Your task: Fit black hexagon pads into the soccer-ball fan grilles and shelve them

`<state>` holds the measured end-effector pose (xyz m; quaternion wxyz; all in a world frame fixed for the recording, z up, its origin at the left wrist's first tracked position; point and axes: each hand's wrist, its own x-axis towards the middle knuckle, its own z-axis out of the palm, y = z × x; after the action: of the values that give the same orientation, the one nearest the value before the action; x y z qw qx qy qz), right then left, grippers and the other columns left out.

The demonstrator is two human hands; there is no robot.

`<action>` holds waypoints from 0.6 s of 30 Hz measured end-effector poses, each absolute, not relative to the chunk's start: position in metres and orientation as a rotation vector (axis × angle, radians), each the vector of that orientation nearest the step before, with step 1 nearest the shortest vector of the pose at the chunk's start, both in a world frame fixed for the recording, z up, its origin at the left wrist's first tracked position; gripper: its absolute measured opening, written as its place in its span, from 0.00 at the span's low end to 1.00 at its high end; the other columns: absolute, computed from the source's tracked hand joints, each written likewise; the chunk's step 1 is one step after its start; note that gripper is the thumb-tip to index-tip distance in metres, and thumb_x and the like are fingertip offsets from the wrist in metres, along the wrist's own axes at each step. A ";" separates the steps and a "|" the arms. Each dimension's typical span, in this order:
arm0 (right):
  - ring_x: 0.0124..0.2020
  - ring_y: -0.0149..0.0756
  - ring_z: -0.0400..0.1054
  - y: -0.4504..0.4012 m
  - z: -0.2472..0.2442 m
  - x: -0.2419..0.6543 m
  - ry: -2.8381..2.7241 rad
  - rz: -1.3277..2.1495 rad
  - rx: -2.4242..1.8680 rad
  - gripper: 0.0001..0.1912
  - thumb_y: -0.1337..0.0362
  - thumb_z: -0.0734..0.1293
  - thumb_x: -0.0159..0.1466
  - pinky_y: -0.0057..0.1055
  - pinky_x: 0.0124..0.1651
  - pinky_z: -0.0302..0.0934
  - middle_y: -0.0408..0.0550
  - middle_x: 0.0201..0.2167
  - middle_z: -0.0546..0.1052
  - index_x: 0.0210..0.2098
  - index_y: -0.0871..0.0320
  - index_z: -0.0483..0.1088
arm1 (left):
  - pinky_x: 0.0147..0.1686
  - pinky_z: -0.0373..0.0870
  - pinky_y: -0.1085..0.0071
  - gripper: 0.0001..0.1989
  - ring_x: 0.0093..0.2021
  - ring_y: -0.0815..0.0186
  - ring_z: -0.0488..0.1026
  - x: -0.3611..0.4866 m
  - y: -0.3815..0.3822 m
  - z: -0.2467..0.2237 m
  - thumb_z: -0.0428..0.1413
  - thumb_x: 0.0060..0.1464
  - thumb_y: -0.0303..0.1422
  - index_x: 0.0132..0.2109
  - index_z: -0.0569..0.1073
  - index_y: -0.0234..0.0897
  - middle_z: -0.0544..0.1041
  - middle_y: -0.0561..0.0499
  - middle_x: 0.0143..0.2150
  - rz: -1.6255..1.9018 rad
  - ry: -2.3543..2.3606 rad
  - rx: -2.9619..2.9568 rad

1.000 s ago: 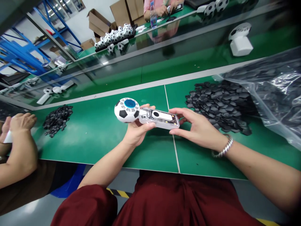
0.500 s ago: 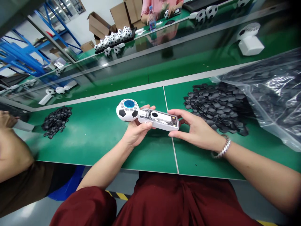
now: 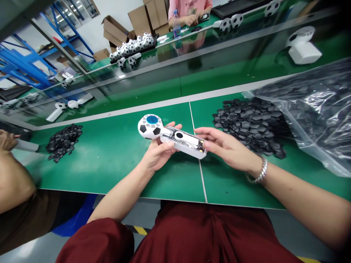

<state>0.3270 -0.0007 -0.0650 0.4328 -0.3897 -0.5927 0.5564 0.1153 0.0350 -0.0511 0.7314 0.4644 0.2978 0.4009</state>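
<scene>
A white device (image 3: 189,149) with a football-patterned round head (image 3: 149,128) and a blue disc on top lies across my left hand (image 3: 160,153), whose thumb presses its near side. Its handle is uncovered, and electronics with a white strip and a black dot show inside. My right hand (image 3: 222,146) touches the far end of the handle with thumb and fingers around it. Behind that hand lies a heap of black pieces (image 3: 249,122) on the green table (image 3: 115,164).
A clear plastic bag (image 3: 323,113) of black pieces lies at the right. Another black heap (image 3: 65,141) is at the left, near a co-worker's arm (image 3: 13,175). Beyond the white edge strip, a belt (image 3: 164,84) carries white devices. A person in pink (image 3: 189,11) sits across.
The handle's right end has tilted lower. My right thumb has moved up onto that end. Devices on the belt have shifted, some left and others right.
</scene>
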 end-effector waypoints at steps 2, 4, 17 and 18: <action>0.40 0.36 0.69 0.000 -0.063 0.327 -1.337 1.581 -0.944 0.23 0.53 0.62 0.61 0.34 0.40 0.68 0.53 0.46 0.72 0.52 0.57 0.61 | 0.45 0.70 0.67 0.29 0.56 0.56 0.64 0.115 0.036 -0.051 0.61 0.46 0.32 0.55 0.64 0.45 0.64 0.49 0.59 0.861 0.635 0.994; 0.36 0.34 0.70 0.000 -0.061 0.327 -1.219 1.754 -0.917 0.22 0.55 0.62 0.61 0.33 0.38 0.68 0.52 0.41 0.74 0.52 0.58 0.62 | 0.48 0.68 0.66 0.29 0.58 0.56 0.61 0.114 0.036 -0.050 0.61 0.46 0.32 0.56 0.63 0.44 0.63 0.49 0.60 0.847 0.615 0.974; 0.37 0.32 0.70 0.000 -0.057 0.329 -1.176 1.835 -0.791 0.26 0.58 0.68 0.57 0.32 0.40 0.67 0.53 0.43 0.74 0.53 0.59 0.65 | 0.50 0.66 0.66 0.22 0.52 0.58 0.68 0.119 0.040 -0.050 0.61 0.47 0.32 0.50 0.69 0.35 0.71 0.44 0.52 0.933 0.635 1.006; 0.37 0.33 0.70 0.000 -0.057 0.329 -1.175 1.822 -0.794 0.27 0.58 0.68 0.56 0.33 0.40 0.67 0.53 0.44 0.73 0.53 0.58 0.64 | 0.50 0.66 0.66 0.22 0.51 0.59 0.69 0.120 0.040 -0.050 0.61 0.47 0.32 0.50 0.69 0.35 0.71 0.44 0.51 0.943 0.642 1.011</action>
<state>0.3286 -0.0003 -0.0572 0.4045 -0.3147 -0.4654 0.7216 0.1195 0.0403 -0.0500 0.7234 0.4578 0.2910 0.4270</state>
